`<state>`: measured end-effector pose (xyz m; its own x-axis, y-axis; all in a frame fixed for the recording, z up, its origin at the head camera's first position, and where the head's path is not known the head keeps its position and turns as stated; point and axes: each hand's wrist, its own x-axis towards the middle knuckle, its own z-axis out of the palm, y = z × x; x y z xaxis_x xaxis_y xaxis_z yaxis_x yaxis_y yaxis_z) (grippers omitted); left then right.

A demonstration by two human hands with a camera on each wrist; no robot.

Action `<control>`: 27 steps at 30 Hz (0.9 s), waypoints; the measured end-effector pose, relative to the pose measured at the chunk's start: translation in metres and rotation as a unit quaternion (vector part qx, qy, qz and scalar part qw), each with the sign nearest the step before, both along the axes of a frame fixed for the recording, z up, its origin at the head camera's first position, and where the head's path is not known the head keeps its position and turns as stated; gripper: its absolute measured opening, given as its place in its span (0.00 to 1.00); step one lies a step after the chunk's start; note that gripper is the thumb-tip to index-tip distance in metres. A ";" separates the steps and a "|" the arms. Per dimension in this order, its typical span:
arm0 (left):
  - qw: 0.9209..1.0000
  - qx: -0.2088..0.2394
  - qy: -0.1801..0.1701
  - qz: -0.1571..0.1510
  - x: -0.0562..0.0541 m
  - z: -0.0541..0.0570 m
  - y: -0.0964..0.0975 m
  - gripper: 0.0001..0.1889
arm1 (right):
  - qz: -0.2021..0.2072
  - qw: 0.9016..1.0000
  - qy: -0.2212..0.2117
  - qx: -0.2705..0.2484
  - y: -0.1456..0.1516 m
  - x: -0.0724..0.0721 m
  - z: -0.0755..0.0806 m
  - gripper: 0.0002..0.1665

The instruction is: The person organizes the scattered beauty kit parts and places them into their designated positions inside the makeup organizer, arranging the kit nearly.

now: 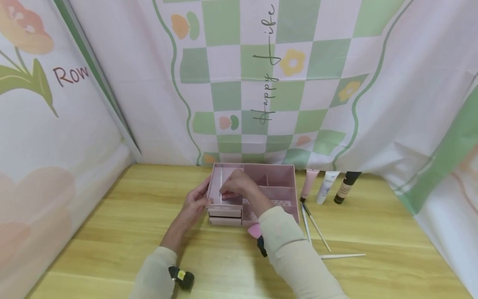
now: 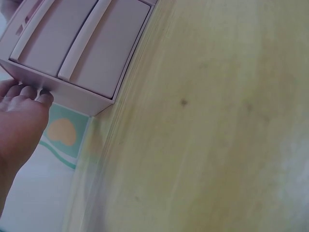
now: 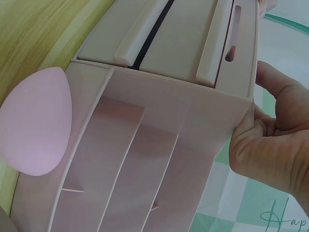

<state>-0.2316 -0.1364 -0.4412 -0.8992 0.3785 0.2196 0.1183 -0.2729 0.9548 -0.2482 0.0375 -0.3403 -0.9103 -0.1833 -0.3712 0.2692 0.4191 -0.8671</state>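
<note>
A pink desktop organizer (image 1: 274,169) with several compartments and two small drawers (image 1: 225,221) stands against the back curtain. My left hand (image 1: 195,202) grips its left side, fingers along the side wall and thumb at the front corner. In the left wrist view its fingertips (image 2: 44,98) touch the wall beside the drawers. My right hand (image 1: 239,185) reaches into the left top compartment, fingers curled, pinching at a thin white strip (image 1: 221,176) that runs front to back there. In the right wrist view, the organizer's wall hides some of these fingers.
A pink egg-shaped makeup sponge (image 1: 254,230) sits at the organizer's front. To its right stand a pink tube (image 1: 310,182), a white tube (image 1: 327,187) and a black-and-beige tube (image 1: 347,187). Slim brushes (image 1: 317,228) and a white stick (image 1: 343,256) lie on the wooden table (image 1: 123,232).
</note>
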 end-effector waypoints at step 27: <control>1.000 0.006 0.010 0.001 -0.001 -0.003 0.000 0.43 | 0.002 0.996 -0.016 -0.093 0.014 -0.003 0.000 0.16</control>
